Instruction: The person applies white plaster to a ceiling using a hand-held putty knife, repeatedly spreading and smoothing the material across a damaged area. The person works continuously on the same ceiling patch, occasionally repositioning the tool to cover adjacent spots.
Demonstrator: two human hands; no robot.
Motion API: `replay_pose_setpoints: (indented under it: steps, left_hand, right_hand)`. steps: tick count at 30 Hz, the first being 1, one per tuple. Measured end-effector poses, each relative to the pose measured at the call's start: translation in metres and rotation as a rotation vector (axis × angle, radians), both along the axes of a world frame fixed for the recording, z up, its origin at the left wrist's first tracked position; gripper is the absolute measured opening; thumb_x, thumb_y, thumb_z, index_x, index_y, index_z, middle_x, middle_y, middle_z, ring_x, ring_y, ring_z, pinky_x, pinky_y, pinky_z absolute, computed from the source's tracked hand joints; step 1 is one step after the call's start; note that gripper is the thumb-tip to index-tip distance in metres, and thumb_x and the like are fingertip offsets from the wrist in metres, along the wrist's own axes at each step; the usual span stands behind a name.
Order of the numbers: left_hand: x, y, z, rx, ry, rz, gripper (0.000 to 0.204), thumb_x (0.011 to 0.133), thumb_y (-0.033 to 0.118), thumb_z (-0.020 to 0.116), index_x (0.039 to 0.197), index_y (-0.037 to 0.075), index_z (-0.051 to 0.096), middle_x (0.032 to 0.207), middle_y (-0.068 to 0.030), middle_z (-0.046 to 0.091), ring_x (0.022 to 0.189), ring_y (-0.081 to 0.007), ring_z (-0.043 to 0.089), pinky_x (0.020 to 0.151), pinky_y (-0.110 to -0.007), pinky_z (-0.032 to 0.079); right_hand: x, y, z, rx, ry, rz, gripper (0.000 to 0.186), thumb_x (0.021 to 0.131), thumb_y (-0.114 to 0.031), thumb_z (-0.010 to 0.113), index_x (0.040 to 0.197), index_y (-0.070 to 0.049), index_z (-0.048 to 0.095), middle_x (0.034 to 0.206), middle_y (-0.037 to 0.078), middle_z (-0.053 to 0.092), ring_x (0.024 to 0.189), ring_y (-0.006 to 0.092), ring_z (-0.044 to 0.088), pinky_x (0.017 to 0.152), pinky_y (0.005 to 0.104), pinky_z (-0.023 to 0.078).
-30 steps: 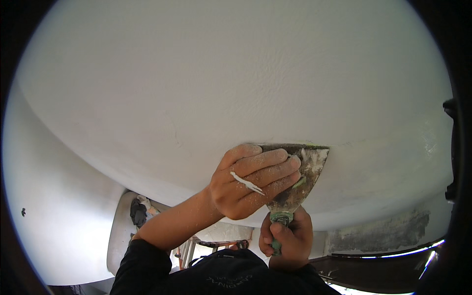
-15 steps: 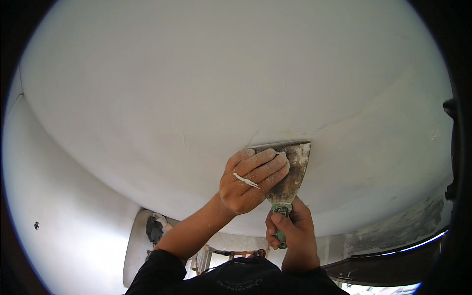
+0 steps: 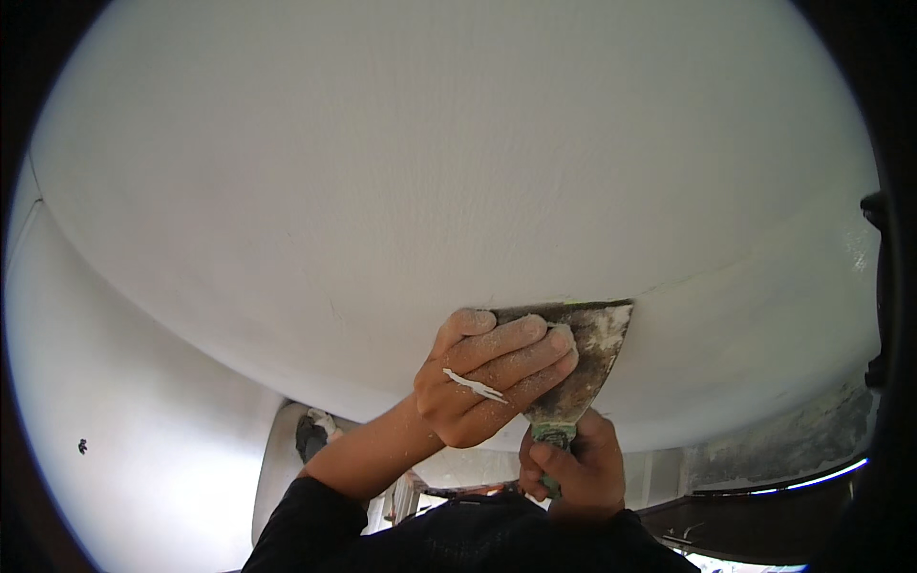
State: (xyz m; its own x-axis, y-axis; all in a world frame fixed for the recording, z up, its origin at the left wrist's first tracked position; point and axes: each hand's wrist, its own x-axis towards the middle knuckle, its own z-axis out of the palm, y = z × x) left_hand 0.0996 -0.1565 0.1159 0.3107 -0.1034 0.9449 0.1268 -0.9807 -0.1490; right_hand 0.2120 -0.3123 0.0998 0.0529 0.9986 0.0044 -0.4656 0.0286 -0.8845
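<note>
My left hand (image 3: 492,377) lies with flat, dust-coated fingers on the blade of a wide, stained putty knife (image 3: 597,349); a streak of white compound crosses its back. The blade's straight edge meets the white, faintly textured surface overhead (image 3: 458,172), by a thin crack and a small yellowish mark. Below, my right hand (image 3: 583,468) is closed around the knife's green handle, thumb along it.
A pale wall (image 3: 143,411) curves along the left, with a small dark fixture (image 3: 83,446). A grey patched band (image 3: 783,439) runs at the lower right above a dark panel (image 3: 755,516). Indistinct dark and light items (image 3: 310,439) and an orange frame show behind my arms.
Both hands and the knife rose in the picture half a second ago and now sit lower again, below their position of a second ago. The grip looks the same.
</note>
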Motion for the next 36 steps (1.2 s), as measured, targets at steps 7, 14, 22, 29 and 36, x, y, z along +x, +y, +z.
replay_pose_setpoints:
  steps: [7, 14, 22, 29, 36]
  left_hand:
    - [0.007, 0.008, -0.002, 0.021, -0.020, -0.009, 0.026, 0.077, 0.015, 0.077, 0.103, 0.012, 0.078, 0.106, -0.0018, 0.076, 0.110, -0.0190, 0.066, 0.087, -0.038, 0.047]
    - [0.016, 0.017, 0.040, 0.048, -0.158, 0.047, 0.028, 0.075, 0.013, 0.076, 0.103, 0.008, 0.077, 0.104, -0.0052, 0.076, 0.115, -0.0243, 0.065, 0.096, -0.044, 0.048]
    - [-0.007, -0.032, -0.029, -0.054, 0.194, 0.033, 0.036, 0.081, 0.010, 0.071, 0.117, 0.007, 0.072, 0.130, -0.0099, 0.066, 0.120, -0.0258, 0.061, 0.094, -0.043, 0.050]
    - [-0.026, -0.050, -0.171, -0.824, 1.070, -0.412, 0.043, 0.092, 0.023, 0.066, 0.131, 0.006, 0.061, 0.136, -0.0164, 0.058, 0.122, -0.0325, 0.058, 0.104, -0.045, 0.045]
    - [-0.022, -0.036, -0.223, -0.957, 1.783, -0.067, 0.057, 0.096, 0.042, 0.059, 0.139, 0.005, 0.052, 0.132, -0.0215, 0.060, 0.123, -0.0383, 0.055, 0.105, -0.046, 0.043]
  right_hand:
    - [0.005, 0.013, -0.002, 0.033, -0.007, -0.064, 0.022, 0.097, -0.011, 0.061, 0.112, 0.004, 0.054, 0.074, 0.004, 0.056, 0.062, 0.0112, 0.055, 0.053, 0.0245, 0.042]
    - [-0.008, 0.022, 0.043, 0.100, -0.033, -0.214, 0.026, 0.096, -0.010, 0.061, 0.117, 0.003, 0.054, 0.072, 0.003, 0.053, 0.055, 0.0102, 0.051, 0.046, 0.0241, 0.038]
    - [0.029, -0.024, -0.022, 0.089, -0.324, -0.034, 0.022, 0.094, -0.009, 0.064, 0.112, 0.004, 0.058, 0.070, 0.004, 0.057, 0.052, 0.0097, 0.054, 0.044, 0.0259, 0.040]
    - [0.080, -0.095, -0.116, -0.539, -1.128, -0.053, 0.045, 0.084, -0.025, 0.076, 0.123, -0.006, 0.063, 0.083, 0.015, 0.070, 0.075, 0.0311, 0.070, 0.069, 0.0380, 0.056]
    - [0.093, -0.113, -0.118, -0.525, -1.044, -0.142, 0.044, 0.083, -0.025, 0.077, 0.120, -0.005, 0.066, 0.084, 0.016, 0.071, 0.074, 0.0289, 0.070, 0.071, 0.0368, 0.054]
